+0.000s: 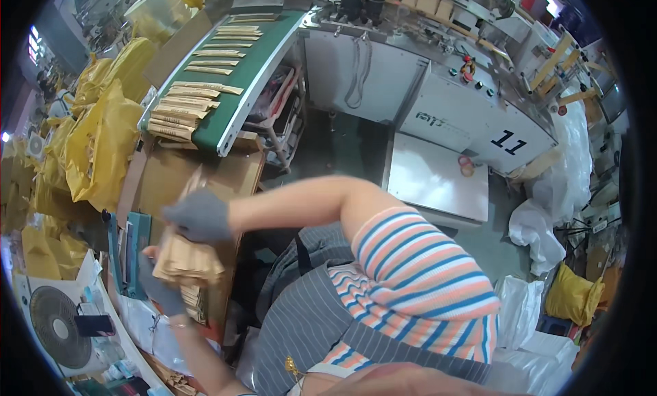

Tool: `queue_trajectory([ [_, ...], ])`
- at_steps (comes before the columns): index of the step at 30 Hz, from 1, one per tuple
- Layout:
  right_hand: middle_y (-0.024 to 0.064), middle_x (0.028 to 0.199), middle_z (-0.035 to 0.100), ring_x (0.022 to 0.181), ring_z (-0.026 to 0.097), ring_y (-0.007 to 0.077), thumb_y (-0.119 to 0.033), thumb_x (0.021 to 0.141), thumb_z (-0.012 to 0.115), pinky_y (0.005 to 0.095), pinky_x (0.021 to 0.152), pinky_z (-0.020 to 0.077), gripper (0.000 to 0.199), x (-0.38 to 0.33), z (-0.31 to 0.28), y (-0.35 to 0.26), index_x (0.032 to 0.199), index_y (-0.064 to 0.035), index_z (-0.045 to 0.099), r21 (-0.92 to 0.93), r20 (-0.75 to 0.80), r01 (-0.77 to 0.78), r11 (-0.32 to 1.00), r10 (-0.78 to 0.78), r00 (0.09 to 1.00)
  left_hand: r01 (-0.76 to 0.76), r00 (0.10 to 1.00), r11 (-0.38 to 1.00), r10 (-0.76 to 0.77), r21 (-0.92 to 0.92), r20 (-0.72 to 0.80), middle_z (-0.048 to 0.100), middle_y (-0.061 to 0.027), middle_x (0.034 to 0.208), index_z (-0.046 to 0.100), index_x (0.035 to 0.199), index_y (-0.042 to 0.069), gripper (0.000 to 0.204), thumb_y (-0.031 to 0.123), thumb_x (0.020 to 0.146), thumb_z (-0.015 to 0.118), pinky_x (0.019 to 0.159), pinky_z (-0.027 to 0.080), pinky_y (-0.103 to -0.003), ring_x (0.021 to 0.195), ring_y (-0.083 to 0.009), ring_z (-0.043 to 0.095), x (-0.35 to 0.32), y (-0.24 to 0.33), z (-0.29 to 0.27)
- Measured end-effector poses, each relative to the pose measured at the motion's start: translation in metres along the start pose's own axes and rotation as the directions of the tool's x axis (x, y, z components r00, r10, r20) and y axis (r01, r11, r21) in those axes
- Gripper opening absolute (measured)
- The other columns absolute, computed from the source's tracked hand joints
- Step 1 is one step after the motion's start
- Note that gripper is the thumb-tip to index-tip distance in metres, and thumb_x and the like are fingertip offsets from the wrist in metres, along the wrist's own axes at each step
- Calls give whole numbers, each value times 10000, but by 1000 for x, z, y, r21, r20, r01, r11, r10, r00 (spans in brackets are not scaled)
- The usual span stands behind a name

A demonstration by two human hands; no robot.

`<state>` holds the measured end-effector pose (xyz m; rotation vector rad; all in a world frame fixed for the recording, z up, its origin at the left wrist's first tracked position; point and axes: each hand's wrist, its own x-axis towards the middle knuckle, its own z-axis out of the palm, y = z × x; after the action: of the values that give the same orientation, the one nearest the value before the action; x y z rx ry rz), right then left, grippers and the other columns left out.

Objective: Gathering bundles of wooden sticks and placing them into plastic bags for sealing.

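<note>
My left hand [161, 286], in a grey glove, is closed around the side of a thick bundle of narrow brown paper packets [188, 260]. Just above it is my right hand [198, 215], also gloved in grey and blurred by motion. Its fingers look closed on some of the same packets, whose blurred ends stick out past the glove. Both hands are over a cardboard-lined tray [236, 167] at the end of a green conveyor belt [236, 81]. More packets [197, 303] lie in the tray below the bundle. Others rest in a row on the belt [181, 112].
Yellow bags [102, 143] are piled at the left. A teal device [130, 252] stands beside the tray, near a fan [60, 327] and a phone [94, 325]. A white machine cabinet [472, 122] is at the right, with white plastic bags [537, 235] beyond it.
</note>
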<state>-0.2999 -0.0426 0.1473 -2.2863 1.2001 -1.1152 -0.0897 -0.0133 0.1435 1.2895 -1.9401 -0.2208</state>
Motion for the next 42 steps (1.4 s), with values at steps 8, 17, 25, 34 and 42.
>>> queue_trajectory([
  [8, 174, 815, 671, 808, 653, 348, -213, 684, 632, 403, 696, 517, 221, 110, -10, -13, 829, -63, 705, -214, -36, -65, 975, 59, 998, 231, 951, 973, -225, -8, 210, 612, -142, 727, 607, 855, -37, 261, 223, 856, 583, 579, 450, -356, 617, -239, 577, 79, -62, -27],
  [17, 123, 806, 668, 708, 633, 244, -177, 762, 600, 374, 652, 494, 209, 140, 16, 83, 928, -69, 666, -244, 275, -13, 970, 82, 958, -291, 956, 879, 256, 377, 140, 670, -156, 817, 696, 833, 50, 337, 359, 822, 562, 682, 506, -401, 769, -323, 641, 91, -62, -46],
  [25, 96, 756, 628, 730, 596, 195, -255, 815, 602, 309, 692, 472, 287, 138, -15, 65, 981, -23, 625, -89, 309, -25, 996, 51, 950, 388, 909, 919, -369, -67, 193, 647, -68, 677, 645, 995, -33, 275, 181, 835, 576, 509, 466, -237, 526, -101, 593, 71, -34, -65],
  [34, 98, 768, 622, 682, 591, 210, -252, 906, 598, 263, 628, 455, 246, 134, 16, -16, 998, -24, 612, -24, 349, 416, 909, -382, 856, 330, 939, 816, -335, -475, 78, 663, -80, 832, 617, 1097, -11, 270, 134, 870, 597, 601, 494, -198, 690, -84, 629, 56, 17, -122],
  [42, 128, 635, 604, 583, 601, 298, -398, 886, 566, 408, 559, 470, 311, 200, 187, 18, 941, -101, 642, -109, 283, 560, 821, -515, 809, 641, 701, 463, -678, -612, 221, 650, -71, 1023, 613, 1126, -6, 515, 230, 699, 777, 806, 462, -271, 896, -158, 600, -30, -138, -39],
])
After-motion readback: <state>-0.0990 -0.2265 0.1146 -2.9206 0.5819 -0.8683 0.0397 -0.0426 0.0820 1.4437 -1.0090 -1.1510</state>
